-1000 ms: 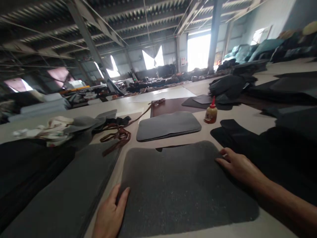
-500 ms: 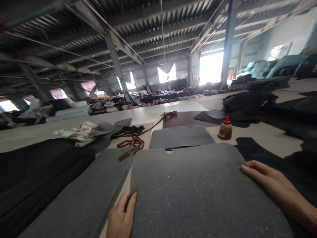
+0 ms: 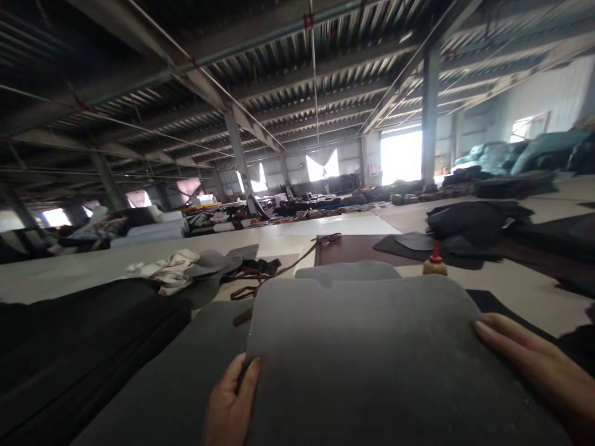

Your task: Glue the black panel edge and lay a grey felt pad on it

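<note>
A large grey sheet with rounded corners (image 3: 367, 353) fills the lower middle of the view, slightly blurred. My left hand (image 3: 232, 396) grips its left edge, thumb on top and fingers at the side. On the right edge my right hand (image 3: 530, 356) holds it near the upper corner, its other fingers hidden beneath. Behind the sheet lies a smaller grey piece (image 3: 353, 271). A glue bottle with a red tip (image 3: 435, 265) stands beyond the sheet, its lower part hidden.
Dark stacked sheets (image 3: 102, 334) and a grey sheet (image 3: 186, 365) lie at the left. Brown straps (image 3: 246, 291), white cloth (image 3: 174, 266) and a maroon sheet (image 3: 348, 248) lie further back. Black material (image 3: 469, 226) is piled at the right.
The large sheet appears raised at its far edge, now covering more of the smaller piece and the bottle's base. My right hand has moved slightly right. The view has tilted upward.
</note>
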Demonstrator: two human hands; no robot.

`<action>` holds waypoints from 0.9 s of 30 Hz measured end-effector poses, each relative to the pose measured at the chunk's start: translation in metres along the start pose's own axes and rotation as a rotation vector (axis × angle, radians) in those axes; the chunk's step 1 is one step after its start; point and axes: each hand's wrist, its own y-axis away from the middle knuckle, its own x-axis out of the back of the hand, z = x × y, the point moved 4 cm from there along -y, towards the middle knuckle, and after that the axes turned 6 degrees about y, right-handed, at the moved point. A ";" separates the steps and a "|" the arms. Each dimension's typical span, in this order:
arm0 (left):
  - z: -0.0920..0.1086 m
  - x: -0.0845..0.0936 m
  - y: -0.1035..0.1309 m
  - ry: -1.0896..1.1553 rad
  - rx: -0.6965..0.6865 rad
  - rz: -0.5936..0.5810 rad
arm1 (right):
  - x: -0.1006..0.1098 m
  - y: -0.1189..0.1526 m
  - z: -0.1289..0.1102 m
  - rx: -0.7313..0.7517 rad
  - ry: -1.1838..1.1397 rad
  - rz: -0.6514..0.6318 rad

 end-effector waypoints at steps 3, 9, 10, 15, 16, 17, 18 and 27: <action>0.009 -0.006 -0.018 0.107 0.028 -0.035 | -0.004 0.003 -0.012 -0.129 -0.110 -0.027; 0.040 -0.032 -0.061 0.211 -0.001 -0.066 | -0.005 -0.010 -0.020 -0.109 -0.373 -0.037; 0.048 -0.037 -0.068 0.207 -0.027 -0.067 | -0.004 -0.014 -0.021 -0.083 -0.409 -0.030; 0.080 -0.065 -0.106 0.249 -0.103 -0.093 | 0.012 -0.044 -0.022 -0.022 -0.431 0.027; 0.083 -0.071 -0.114 0.252 -0.107 -0.097 | 0.018 -0.052 -0.023 0.020 -0.413 0.054; 0.085 -0.079 -0.121 0.257 -0.111 -0.108 | 0.024 -0.059 -0.024 0.073 -0.388 0.079; 0.088 -0.086 -0.128 0.265 -0.116 -0.124 | 0.030 -0.066 -0.024 0.128 -0.361 0.095; 0.123 -0.124 -0.155 0.227 -0.186 -0.158 | 0.072 -0.106 -0.029 0.251 -0.152 0.321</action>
